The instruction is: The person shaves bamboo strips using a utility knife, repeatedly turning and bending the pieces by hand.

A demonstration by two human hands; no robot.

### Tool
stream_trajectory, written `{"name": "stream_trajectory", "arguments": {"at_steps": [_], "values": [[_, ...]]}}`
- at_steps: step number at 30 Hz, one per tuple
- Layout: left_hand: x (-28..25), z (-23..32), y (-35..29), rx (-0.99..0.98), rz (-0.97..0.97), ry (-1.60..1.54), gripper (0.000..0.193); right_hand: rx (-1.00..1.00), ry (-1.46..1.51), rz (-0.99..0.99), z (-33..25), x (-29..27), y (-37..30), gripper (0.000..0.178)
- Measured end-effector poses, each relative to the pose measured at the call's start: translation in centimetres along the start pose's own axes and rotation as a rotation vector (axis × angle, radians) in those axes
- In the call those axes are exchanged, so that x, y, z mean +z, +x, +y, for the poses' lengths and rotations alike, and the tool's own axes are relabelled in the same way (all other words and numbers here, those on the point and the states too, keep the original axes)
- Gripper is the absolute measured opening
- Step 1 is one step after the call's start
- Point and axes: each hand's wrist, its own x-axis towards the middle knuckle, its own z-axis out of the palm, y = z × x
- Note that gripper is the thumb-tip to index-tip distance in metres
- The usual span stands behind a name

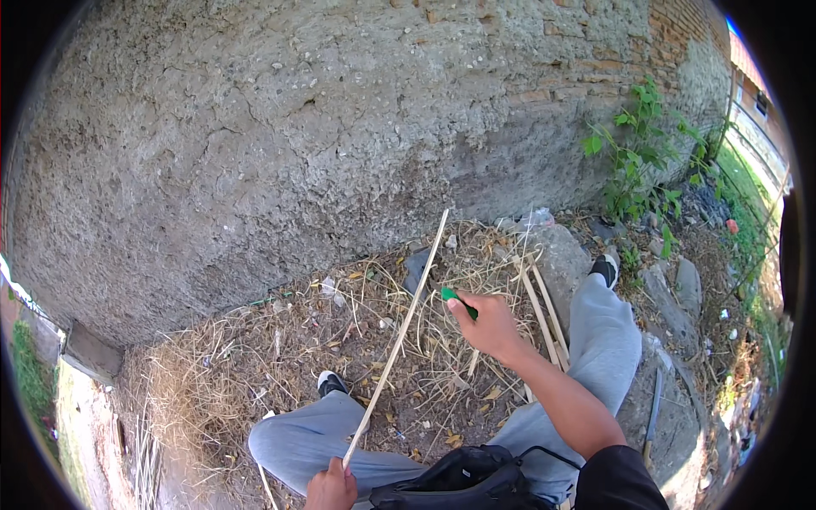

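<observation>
A long, thin, pale strip of split wood or bamboo (398, 344) slants up and away from my lap, its far end close to the foot of the wall. Its near end is pinched in the closed fingers of my left hand (331, 490). To the right of the strip, my right hand (495, 330) is wrapped round a small green-handled tool (450, 295). The tool's green end points toward the strip, with a small gap visible between them. No blade can be made out, and my fingers cover most of the tool.
A rough, cracked wall (297, 127) rises in front. Curly pale shavings (229, 374) litter the dirt between my spread legs. More long strips (544, 310) lean by my right leg, near a large stone (561, 259). A leafy green plant (642, 161) grows against the wall.
</observation>
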Motion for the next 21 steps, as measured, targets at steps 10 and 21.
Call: {"name": "stream_trajectory", "arguments": {"at_steps": [10,21], "values": [[2.4,2.4,3.2,0.084,0.127,0.086,0.029,-0.434,-0.033,-0.216,-2.4,2.9,-6.5,0.036],[0.1,4.8,2.9,0.115,0.103,-0.061,0.02,-0.52,-0.204,-0.073,-2.8,3.0,-6.0,0.027]]}}
